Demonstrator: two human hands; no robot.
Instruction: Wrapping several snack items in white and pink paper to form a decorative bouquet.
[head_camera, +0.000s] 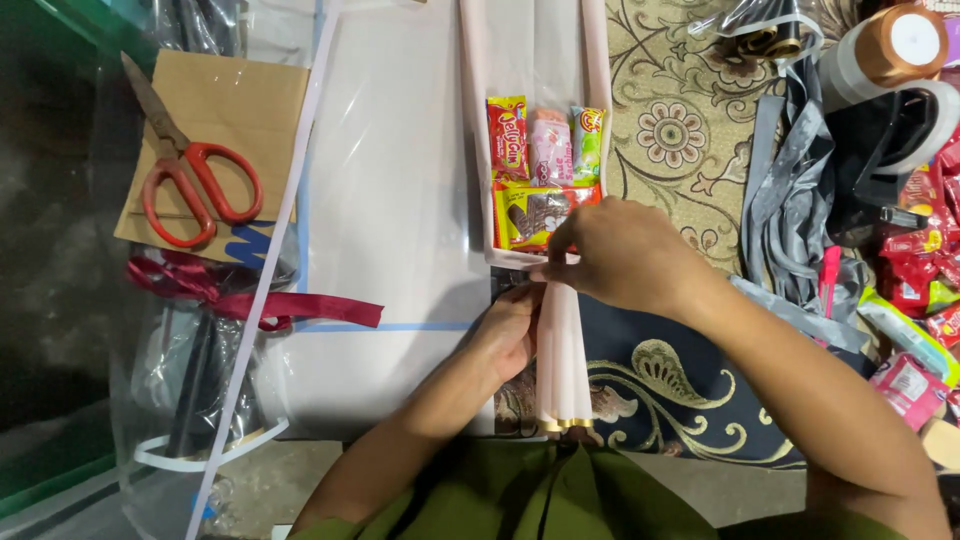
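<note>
A pale pink paper wrap (563, 350) is gathered into a narrow stem below and opens upward into a frame (473, 120). Inside lie a red sweet packet (507, 137), a pink packet (549, 146), a green packet (588, 140) and a yellow-red chocolate packet (540, 213). My right hand (620, 255) pinches the wrap where the stem meets the packets. My left hand (510, 330) grips the stem from the left side.
Red-handled scissors (185, 170) rest on brown card (225, 110) at the left, above a dark red ribbon (250, 300). Clear plastic sheet (390, 200) covers the middle. Grey ribbon (790, 200), a tape roll (900, 45) and several snack packets (920, 270) crowd the right.
</note>
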